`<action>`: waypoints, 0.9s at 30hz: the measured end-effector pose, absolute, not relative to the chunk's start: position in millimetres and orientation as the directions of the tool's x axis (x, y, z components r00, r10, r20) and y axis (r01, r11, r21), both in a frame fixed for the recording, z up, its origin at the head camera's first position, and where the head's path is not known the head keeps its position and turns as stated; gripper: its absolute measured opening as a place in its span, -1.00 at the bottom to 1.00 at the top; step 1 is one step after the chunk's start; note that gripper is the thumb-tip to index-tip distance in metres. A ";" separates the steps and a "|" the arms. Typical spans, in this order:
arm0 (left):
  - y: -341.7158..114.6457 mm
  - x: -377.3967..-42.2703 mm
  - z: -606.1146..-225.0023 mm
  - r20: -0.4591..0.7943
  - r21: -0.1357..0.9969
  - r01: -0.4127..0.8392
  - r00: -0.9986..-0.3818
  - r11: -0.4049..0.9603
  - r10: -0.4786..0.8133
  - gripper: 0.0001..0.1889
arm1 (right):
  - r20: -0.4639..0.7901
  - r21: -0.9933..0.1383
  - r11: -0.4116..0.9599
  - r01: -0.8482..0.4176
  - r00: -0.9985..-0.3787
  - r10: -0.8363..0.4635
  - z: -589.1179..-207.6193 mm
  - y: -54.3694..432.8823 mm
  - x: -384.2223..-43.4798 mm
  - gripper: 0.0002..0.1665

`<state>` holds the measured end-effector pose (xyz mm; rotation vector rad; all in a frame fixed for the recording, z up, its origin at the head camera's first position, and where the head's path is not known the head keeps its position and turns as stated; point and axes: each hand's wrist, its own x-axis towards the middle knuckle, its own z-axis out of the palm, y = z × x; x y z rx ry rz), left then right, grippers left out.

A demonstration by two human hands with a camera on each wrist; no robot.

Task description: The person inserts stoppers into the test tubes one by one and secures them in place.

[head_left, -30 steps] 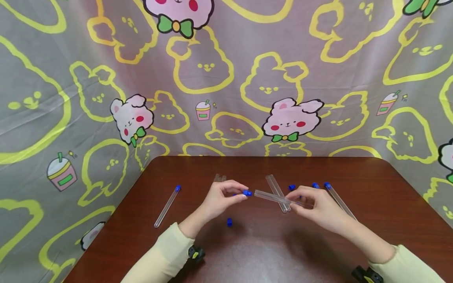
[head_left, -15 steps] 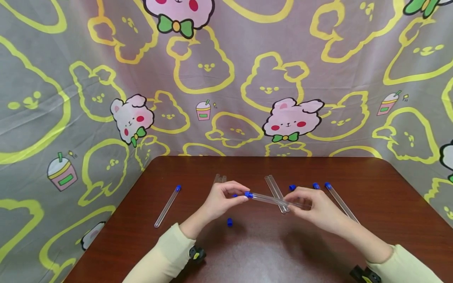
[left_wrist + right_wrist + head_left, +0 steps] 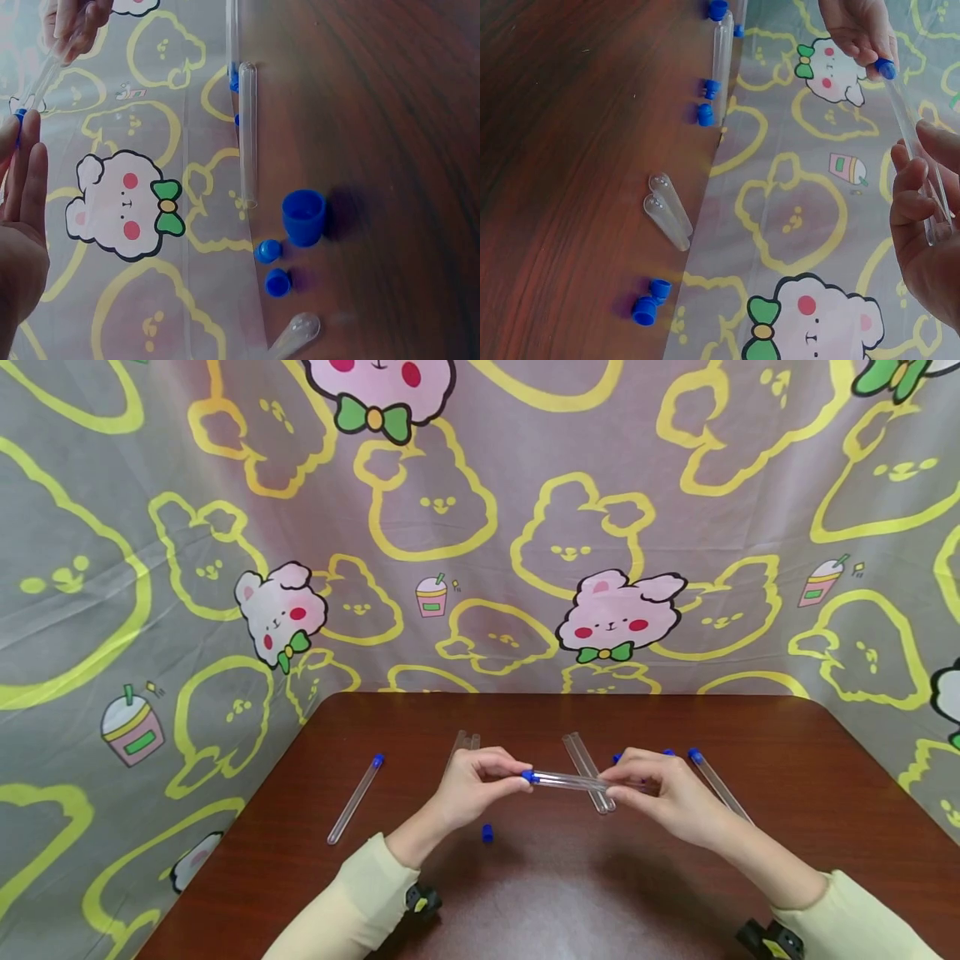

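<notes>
Above the table, a clear test tube lies almost level between the two hands. The left hand pinches a blue cap between thumb and fingertips, at the tube's left end. Farther along, the right hand grips the tube's body with thumb and fingers; the rounded end runs back toward the palm in the right wrist view. There the blue cap sits over the tube's mouth, in line with the tube.
Two uncapped tubes lie crosswise behind the held one. Capped tubes rest at left and right, the right one partly behind the hand. A loose blue cap stands nearer; several others lie farther back. A patterned curtain surrounds the table.
One second ago a small gap separated the blue cap from the tube's mouth. They came together half a second ago, and now the cap remains on the tube's end between the left fingertips.
</notes>
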<state>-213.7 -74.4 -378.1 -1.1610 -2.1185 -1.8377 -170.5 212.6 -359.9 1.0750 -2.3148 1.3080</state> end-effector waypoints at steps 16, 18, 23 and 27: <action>-70.7 -213.9 -384.7 0.470 0.880 0.437 -0.750 -0.185 0.465 -0.80 | 0.612 -0.606 0.229 -0.762 -0.631 -0.477 -366.9 212.2 -174.4 -0.67; -70.1 -213.9 -383.8 0.464 0.883 0.436 -0.756 -0.174 0.461 -0.81 | 0.637 -0.580 0.228 -0.783 -0.609 -0.472 -367.8 211.2 -174.2 -0.65; -69.4 -213.2 -383.0 0.440 0.894 0.428 -0.780 -0.132 0.445 -0.81 | 0.679 -0.514 0.222 -0.829 -0.551 -0.486 -364.6 209.9 -174.9 -0.61; -70.6 -211.2 -384.6 0.416 0.906 0.401 -0.777 -0.138 0.472 -0.80 | 0.658 -0.522 0.217 -0.825 -0.552 -0.512 -362.1 211.4 -174.7 -0.61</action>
